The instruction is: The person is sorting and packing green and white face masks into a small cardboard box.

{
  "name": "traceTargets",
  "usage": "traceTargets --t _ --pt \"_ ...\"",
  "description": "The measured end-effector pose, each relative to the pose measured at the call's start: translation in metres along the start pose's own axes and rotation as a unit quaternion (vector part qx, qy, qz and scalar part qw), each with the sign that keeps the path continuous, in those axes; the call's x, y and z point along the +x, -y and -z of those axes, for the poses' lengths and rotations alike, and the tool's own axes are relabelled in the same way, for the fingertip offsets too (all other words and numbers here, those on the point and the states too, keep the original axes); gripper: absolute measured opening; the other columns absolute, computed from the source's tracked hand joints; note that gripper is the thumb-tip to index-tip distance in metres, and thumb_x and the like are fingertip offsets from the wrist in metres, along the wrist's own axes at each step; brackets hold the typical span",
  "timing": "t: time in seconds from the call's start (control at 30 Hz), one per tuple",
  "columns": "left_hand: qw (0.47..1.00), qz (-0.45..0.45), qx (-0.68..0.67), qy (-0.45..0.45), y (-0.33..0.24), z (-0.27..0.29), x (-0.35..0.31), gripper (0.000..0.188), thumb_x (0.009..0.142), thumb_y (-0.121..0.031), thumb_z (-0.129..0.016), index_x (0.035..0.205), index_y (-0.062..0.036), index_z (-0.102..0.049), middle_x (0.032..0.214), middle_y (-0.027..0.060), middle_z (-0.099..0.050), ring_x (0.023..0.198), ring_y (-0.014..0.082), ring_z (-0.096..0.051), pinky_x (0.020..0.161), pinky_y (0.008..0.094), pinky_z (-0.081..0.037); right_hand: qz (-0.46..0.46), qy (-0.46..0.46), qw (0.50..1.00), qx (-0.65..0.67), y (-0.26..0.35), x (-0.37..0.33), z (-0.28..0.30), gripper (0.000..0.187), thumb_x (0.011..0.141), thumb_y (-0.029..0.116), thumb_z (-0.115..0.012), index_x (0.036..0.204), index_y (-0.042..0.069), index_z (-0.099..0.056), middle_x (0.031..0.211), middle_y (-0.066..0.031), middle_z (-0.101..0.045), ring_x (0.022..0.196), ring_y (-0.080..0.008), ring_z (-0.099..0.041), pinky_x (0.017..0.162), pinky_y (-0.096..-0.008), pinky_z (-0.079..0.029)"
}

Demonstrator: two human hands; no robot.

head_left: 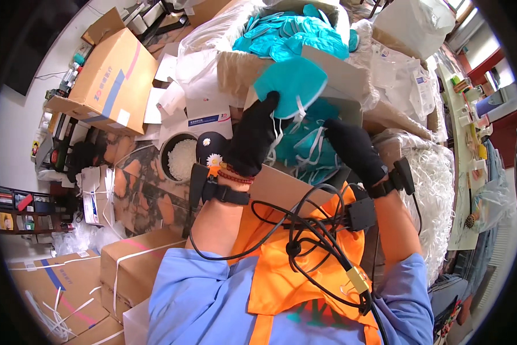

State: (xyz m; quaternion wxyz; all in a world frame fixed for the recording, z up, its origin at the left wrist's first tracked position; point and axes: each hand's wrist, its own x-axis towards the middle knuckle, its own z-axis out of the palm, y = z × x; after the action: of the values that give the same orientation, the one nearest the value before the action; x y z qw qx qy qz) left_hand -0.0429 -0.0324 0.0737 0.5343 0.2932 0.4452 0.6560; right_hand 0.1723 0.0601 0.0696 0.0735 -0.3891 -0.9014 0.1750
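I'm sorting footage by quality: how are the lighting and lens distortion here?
Head view: edges bow toward a dark round rim, curving the long pale table; head view: light is bright, white strands nearly washed out, black-gloved left hand and right hand low in detail, teal mask fairly clear.

And over on the left a carton (112, 86) sticks its flaps out, a dark bowl (165, 158) of white pellets (182, 158) sits nearby, strapped boxes (135, 244) crowd the near corner, and away right runs a long table (461, 195), clear bag (491, 201) alongside!
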Motion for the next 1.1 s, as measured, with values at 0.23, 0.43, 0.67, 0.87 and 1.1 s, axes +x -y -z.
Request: traceTargets --t 0.23,0.43,0.67,0.87,1.1 --pt "0.998 0.062 0.010 -0.031 0.000 -0.002 -0.005 0.027 0.098 -0.031 -0.054 0.104 -0.0057 -0.062 0.066 -0.0058 -0.047 0.056 0.0036 -0.040 0.053 0.0179 -0.034 -0.006 -0.194 0.946 0.258 -0.004 0.011 0.021 0.016 0.091 0.016 -0.057 0.102 0.006 -0.064 0.090 -0.0149 -0.068 0.085 -0.0279 -0.067 0.074 -0.0370 -0.051" --pt "0.975 0.048 0.199 0.089 -0.010 -0.006 -0.010 0.025 0.097 -0.025 -0.055 0.109 -0.0063 -0.064 0.068 -0.0055 -0.045 0.061 0.0041 -0.039 0.055 0.0198 -0.032 -0.018 -0.212 0.938 0.272 -0.012 0.006 0.014 0.012 0.090 0.012 -0.059 0.097 0.003 -0.064 0.086 -0.0146 -0.067 0.081 -0.0238 -0.066 0.072 -0.0334 -0.050" --pt "0.911 -0.159 0.339 0.174 0.022 0.014 -0.006 0.036 0.096 -0.034 -0.054 0.112 -0.0031 -0.064 0.081 0.0013 -0.060 0.069 0.0089 -0.050 0.063 0.0245 -0.041 -0.015 -0.246 0.940 0.237 -0.003 0.005 0.011 0.012 0.090 0.012 -0.057 0.097 0.003 -0.062 0.089 -0.0168 -0.067 0.084 -0.0293 -0.066 0.073 -0.0351 -0.050" --pt "0.962 0.053 0.234 0.131 0.011 0.003 -0.008 0.033 0.097 -0.025 -0.051 0.119 -0.0026 -0.061 0.090 0.0096 -0.066 0.077 0.0149 -0.058 0.065 0.0294 -0.045 0.010 -0.281 0.949 0.143 -0.020 0.007 0.003 0.012 0.091 0.013 -0.057 0.097 0.004 -0.062 0.082 -0.0157 -0.066 0.077 -0.0309 -0.065 0.070 -0.0357 -0.050" --pt "0.937 -0.116 0.328 -0.037 0.017 0.015 -0.001 0.029 0.093 -0.026 -0.060 0.103 0.0000 -0.067 0.083 0.0085 -0.068 0.067 0.0171 -0.058 0.063 0.0321 -0.046 -0.145 -0.244 0.876 0.390 -0.040 -0.008 0.005 0.016 0.086 0.009 -0.062 0.101 0.003 -0.062 0.090 -0.0116 -0.065 0.085 -0.0247 -0.064 0.076 -0.0345 -0.051"
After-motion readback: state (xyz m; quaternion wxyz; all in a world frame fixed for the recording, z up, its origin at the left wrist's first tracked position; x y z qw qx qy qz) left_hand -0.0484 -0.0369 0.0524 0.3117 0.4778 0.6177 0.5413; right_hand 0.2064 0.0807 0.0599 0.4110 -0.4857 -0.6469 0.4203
